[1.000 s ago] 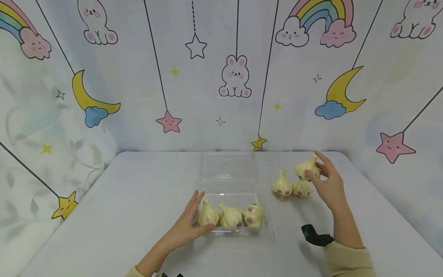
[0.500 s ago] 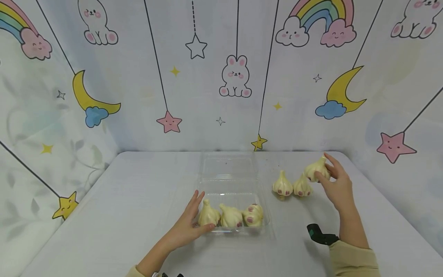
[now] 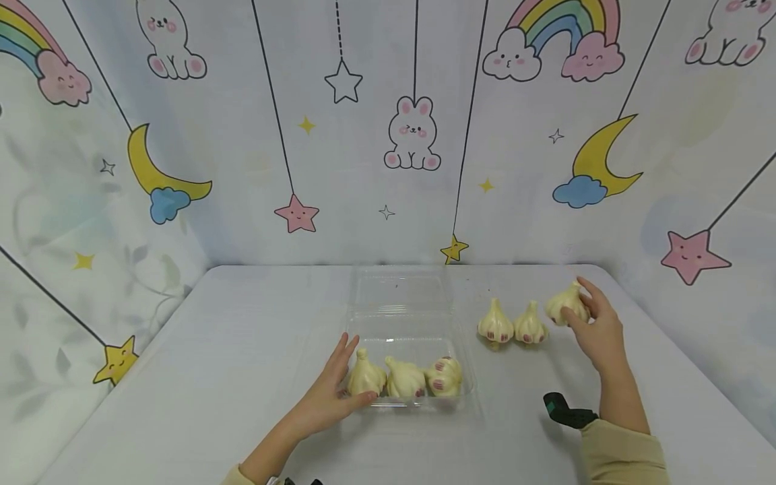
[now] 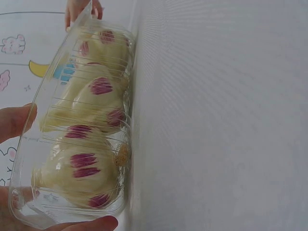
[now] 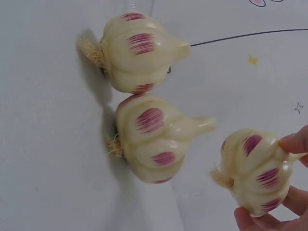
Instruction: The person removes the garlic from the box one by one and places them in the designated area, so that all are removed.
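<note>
In the head view my left hand (image 3: pixel 333 394) holds the left end of a clear plastic clamshell box (image 3: pixel 376 347), thumb along its front wall and fingers spread up its side. A row of three garlic bulbs (image 3: pixel 405 378) lies inside the box. My right hand (image 3: pixel 597 330) pinches another garlic bulb (image 3: pixel 564 306) between thumb and fingers, its stem pointing up. In the right wrist view this held bulb (image 5: pixel 257 171) is apart from two more bulbs, a nearer one (image 5: pixel 154 137) and a farther one (image 5: pixel 139 53). Whether it touches the table cannot be told.
The box's clear lid (image 3: pixel 400 289) lies folded back behind it. Everything stands on a white-covered table (image 3: pixel 242 316). A printed backdrop (image 3: pixel 364 168) rises at the table's far edge and both sides. A dark wrist mount (image 3: pixel 566 411) juts from the right wrist.
My right hand has carried its garlic bulb to the right, then lowered it slightly, away from the two standing bulbs. The middle bulb now stands more upright. My left hand has stayed put.
</note>
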`<state>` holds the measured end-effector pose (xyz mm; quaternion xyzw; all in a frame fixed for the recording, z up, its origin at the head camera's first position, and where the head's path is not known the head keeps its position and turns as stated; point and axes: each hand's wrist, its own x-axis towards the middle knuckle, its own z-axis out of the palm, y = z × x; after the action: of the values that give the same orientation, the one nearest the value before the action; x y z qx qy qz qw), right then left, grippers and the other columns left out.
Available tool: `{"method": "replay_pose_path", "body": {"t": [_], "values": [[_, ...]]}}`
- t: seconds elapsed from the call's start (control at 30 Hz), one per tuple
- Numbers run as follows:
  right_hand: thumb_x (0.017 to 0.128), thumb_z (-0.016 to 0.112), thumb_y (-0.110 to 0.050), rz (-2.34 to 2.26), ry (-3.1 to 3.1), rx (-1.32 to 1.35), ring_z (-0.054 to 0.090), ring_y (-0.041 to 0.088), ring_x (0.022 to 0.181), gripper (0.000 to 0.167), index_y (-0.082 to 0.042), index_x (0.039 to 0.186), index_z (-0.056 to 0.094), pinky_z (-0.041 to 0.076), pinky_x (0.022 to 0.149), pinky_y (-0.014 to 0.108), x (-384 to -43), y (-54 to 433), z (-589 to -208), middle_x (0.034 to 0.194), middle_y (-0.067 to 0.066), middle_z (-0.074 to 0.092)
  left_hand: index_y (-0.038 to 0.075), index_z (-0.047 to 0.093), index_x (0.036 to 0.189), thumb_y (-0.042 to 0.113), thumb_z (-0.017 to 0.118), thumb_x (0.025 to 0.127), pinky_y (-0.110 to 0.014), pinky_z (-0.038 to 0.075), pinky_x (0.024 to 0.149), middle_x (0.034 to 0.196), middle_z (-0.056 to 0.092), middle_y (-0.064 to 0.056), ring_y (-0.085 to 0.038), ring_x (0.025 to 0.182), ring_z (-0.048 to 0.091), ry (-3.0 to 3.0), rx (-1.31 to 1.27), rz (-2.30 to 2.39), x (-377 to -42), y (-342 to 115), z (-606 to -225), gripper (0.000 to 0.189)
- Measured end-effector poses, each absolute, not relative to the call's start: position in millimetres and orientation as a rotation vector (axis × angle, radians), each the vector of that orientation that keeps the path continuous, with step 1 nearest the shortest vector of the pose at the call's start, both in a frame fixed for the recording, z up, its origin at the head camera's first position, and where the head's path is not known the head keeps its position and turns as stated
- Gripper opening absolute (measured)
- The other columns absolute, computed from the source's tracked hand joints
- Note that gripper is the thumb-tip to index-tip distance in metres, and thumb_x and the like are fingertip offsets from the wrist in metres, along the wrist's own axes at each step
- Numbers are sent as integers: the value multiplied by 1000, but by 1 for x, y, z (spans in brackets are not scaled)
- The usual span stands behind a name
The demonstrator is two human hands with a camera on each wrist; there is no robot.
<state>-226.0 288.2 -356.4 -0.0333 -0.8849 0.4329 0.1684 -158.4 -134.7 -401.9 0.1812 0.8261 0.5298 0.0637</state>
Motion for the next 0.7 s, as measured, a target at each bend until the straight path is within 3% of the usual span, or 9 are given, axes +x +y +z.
{"method": "replay_pose_path", "body": {"t": [0.27,0.7], "values": [[93,50,-17,1261,-2524,-156,30,51,123,61,-10,146,20,36,91,60,-230,293,-366,135,35,31,13,11,148,24,69,82,-56,39,91,150,-8,-19,-50,129,18,2521,542,1578,-158,-134,-402,88],[92,47,-12,1309,-2594,-241,31,52,122,63,-6,146,16,37,91,56,-234,300,-383,135,38,28,13,12,147,26,68,83,-56,41,89,150,-9,-19,-52,128,18,2514,541,1572,-159,-135,-403,87]]}}
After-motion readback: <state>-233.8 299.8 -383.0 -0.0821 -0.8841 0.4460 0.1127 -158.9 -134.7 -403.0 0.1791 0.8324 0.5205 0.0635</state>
